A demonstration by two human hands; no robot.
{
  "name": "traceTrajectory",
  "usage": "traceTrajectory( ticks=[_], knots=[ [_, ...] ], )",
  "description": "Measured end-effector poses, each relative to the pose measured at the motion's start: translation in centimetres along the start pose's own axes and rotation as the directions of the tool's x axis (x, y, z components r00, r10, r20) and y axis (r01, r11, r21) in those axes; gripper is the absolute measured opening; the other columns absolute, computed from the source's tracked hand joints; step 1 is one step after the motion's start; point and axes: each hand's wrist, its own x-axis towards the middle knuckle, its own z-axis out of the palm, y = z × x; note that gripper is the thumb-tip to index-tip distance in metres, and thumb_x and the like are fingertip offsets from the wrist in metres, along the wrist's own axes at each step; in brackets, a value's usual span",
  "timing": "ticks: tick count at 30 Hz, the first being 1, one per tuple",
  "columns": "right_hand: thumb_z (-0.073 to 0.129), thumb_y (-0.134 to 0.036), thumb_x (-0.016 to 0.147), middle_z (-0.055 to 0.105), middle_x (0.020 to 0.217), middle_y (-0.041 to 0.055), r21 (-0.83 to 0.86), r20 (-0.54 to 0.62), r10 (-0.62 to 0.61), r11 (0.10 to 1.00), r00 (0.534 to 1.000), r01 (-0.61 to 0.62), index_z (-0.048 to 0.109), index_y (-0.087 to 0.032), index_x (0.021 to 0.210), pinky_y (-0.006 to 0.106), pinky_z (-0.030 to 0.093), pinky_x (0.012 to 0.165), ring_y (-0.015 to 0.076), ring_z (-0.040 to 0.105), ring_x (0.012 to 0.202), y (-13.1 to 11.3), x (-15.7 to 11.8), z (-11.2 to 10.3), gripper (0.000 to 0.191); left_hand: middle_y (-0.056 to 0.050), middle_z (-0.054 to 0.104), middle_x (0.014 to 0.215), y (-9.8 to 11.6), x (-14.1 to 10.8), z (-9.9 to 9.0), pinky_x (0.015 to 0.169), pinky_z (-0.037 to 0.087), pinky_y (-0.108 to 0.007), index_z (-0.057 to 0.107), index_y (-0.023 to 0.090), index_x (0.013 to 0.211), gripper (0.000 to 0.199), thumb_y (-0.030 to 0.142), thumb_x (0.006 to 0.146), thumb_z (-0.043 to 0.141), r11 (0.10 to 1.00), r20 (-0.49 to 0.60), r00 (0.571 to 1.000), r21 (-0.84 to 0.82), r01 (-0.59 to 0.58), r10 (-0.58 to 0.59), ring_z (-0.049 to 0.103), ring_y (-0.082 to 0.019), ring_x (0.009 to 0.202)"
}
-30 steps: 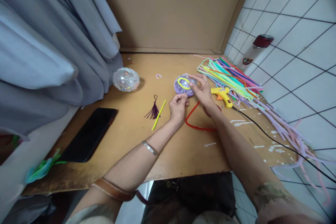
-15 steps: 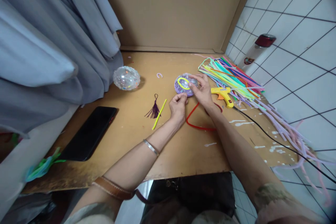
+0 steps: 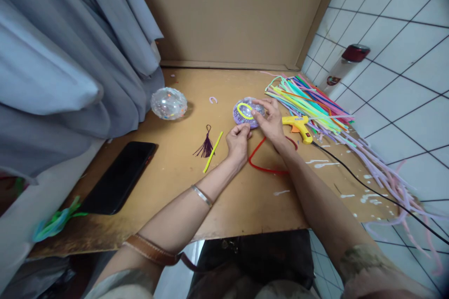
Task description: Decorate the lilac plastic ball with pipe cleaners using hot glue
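A clear round ornament (image 3: 239, 120) with purple trim and a yellow pipe cleaner ring (image 3: 240, 107) on its face rests on the table between my hands. My right hand (image 3: 270, 121) grips its right side, fingertips on the upper edge and thumb near the ring. At the lower rim my left hand (image 3: 239, 142) is closed in a pinch; whatever lies between its fingertips is hidden. A bent red pipe cleaner (image 3: 261, 167) lies under my right wrist. Left of my left hand are a straight yellow pipe cleaner (image 3: 212, 153) and a dark purple tassel (image 3: 206, 144).
A yellow glue gun (image 3: 298, 126) with a black cord lies right of my right hand. Behind it spreads a pile of coloured pipe cleaners (image 3: 312, 103). A clear ball (image 3: 169, 103), a black phone (image 3: 119, 177) and a small lilac curved piece (image 3: 213, 100) are further left.
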Motion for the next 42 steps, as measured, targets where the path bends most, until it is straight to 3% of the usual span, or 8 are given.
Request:
traceTrajectory(
  ticks=[17, 35, 42],
  knots=[
    [0.064, -0.055, 0.089, 0.061, 0.114, 0.007, -0.032, 0.024, 0.001, 0.999, 1.0, 0.0, 0.071, -0.029, 0.113, 0.049, 0.052, 0.101, 0.0272, 0.058, 0.115, -0.08, -0.07, -0.13, 0.037, 0.003, 0.063, 0.061, -0.02, 0.3, -0.03, 0.062, 0.042, -0.021, 0.067, 0.015, 0.066, 0.02, 0.024, 0.067, 0.085, 1.0, 0.014, 1.0, 0.013, 0.015, -0.015, 0.049, -0.005, 0.055],
    [0.067, -0.05, 0.087, 0.061, 0.115, 0.0078, 0.015, 0.022, 0.022, 1.0, 1.0, -0.022, 0.072, -0.029, 0.112, 0.049, 0.052, 0.101, 0.0272, 0.059, 0.116, -0.28, -0.08, -0.25, 0.034, 0.004, 0.061, 0.06, 0.27, 0.2, 0.1, 0.062, 0.041, -0.021, 0.067, 0.015, 0.065, 0.017, 0.018, 0.068, 0.082, 0.999, 0.018, 0.999, -0.009, 0.04, -0.04, 0.049, -0.004, 0.054],
    [0.066, -0.04, 0.084, 0.059, 0.12, 0.0081, 0.007, 0.075, 0.025, 1.0, 0.997, -0.026, 0.07, -0.029, 0.116, 0.052, 0.051, 0.103, 0.0298, 0.056, 0.122, -0.27, -0.07, -0.67, 0.034, 0.003, 0.063, 0.062, 0.38, 0.09, 0.14, 0.062, 0.041, -0.021, 0.067, 0.015, 0.065, 0.017, 0.019, 0.065, 0.084, 0.999, 0.014, 0.999, -0.014, 0.048, -0.048, 0.05, -0.005, 0.056]
  ],
)
